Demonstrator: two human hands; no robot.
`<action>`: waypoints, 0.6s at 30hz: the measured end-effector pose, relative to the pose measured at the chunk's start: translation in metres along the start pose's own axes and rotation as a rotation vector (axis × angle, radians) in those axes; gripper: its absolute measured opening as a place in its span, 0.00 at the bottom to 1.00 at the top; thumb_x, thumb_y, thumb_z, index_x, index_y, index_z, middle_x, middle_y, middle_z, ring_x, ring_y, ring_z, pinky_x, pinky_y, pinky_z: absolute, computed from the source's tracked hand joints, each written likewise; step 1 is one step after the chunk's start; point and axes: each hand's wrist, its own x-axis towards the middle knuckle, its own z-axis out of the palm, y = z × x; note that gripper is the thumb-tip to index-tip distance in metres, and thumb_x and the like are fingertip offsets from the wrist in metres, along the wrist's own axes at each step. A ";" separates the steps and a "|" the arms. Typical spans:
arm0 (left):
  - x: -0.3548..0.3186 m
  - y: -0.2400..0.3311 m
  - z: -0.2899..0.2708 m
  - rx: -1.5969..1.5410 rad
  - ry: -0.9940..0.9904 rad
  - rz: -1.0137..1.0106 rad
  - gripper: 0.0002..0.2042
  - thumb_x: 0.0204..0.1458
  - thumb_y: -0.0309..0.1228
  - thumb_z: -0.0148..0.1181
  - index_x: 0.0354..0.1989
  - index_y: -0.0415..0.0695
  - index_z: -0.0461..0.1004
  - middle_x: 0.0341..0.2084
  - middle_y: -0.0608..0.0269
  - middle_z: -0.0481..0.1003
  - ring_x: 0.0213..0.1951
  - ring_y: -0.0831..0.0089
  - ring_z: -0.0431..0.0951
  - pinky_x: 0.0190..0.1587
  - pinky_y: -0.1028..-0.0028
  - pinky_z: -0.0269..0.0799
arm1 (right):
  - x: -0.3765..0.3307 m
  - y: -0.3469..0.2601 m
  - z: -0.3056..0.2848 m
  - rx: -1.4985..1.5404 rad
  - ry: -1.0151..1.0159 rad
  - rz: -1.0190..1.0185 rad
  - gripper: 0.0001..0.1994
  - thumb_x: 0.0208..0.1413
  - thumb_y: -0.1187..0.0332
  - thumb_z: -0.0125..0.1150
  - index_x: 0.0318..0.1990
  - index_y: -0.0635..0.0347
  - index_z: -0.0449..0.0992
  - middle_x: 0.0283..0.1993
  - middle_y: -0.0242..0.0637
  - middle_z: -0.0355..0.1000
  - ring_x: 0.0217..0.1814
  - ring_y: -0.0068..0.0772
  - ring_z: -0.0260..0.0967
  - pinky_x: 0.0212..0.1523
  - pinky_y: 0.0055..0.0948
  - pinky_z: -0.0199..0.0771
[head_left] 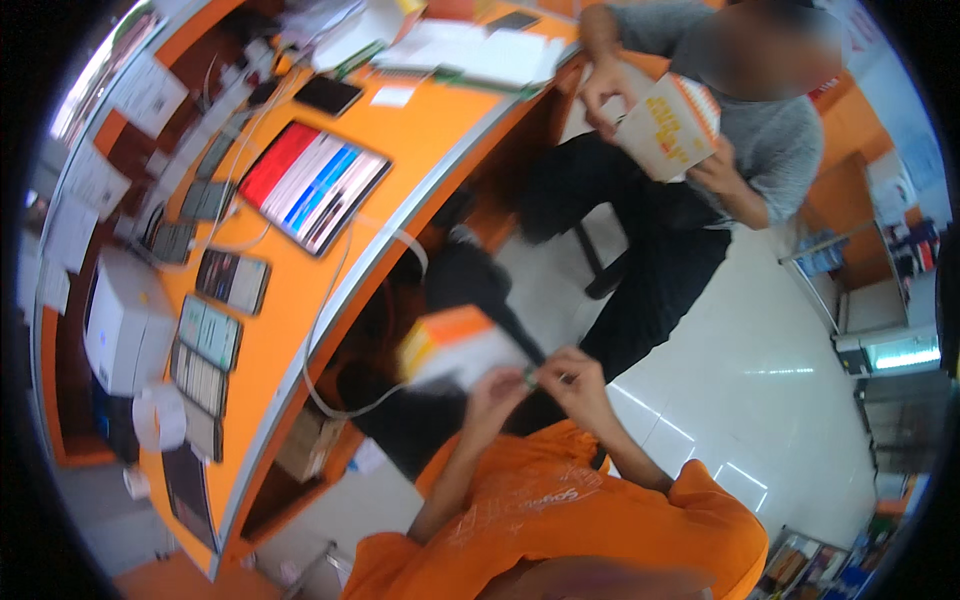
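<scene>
My left hand (494, 398) and my right hand (573, 382) meet in front of my orange shirt. The fingers of both are closed in a pinch, and a small green piece (530, 376) shows between the fingertips. Its kind is too small to make out. Just beyond my left hand, over my lap, is a blurred white paper carton (480, 347) with an orange and yellow end. Whether it rests on my leg or leans against the hand, I cannot tell.
Across from me a seated person holds a similar carton (668, 130) with both hands. To the left, an orange counter (400, 145) carries a tablet (313, 188), several phones (233, 280) and papers (460, 50). A white cable (318, 380) hangs over its edge. A white boxy device (125, 320) stands behind.
</scene>
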 end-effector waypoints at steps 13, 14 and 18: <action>0.012 0.005 0.001 -0.011 0.069 0.139 0.06 0.57 0.18 0.62 0.41 0.37 0.73 0.37 0.66 0.75 0.43 0.79 0.76 0.47 0.77 0.73 | 0.005 -0.020 0.009 -0.028 0.031 -0.079 0.04 0.54 0.77 0.69 0.34 0.69 0.83 0.33 0.35 0.70 0.30 0.22 0.67 0.30 0.22 0.66; 0.011 0.005 0.004 -0.039 0.074 0.132 0.06 0.57 0.18 0.62 0.41 0.37 0.72 0.37 0.66 0.75 0.43 0.79 0.76 0.47 0.78 0.73 | 0.005 -0.020 0.008 -0.029 0.027 -0.071 0.04 0.53 0.77 0.69 0.35 0.69 0.83 0.33 0.35 0.70 0.30 0.22 0.67 0.30 0.22 0.66; 0.014 0.010 0.008 -0.046 0.079 0.129 0.07 0.57 0.18 0.61 0.41 0.38 0.71 0.37 0.66 0.74 0.42 0.80 0.76 0.47 0.78 0.72 | 0.008 -0.021 0.007 -0.016 0.021 -0.045 0.04 0.53 0.77 0.70 0.35 0.68 0.84 0.32 0.35 0.70 0.29 0.22 0.67 0.30 0.22 0.67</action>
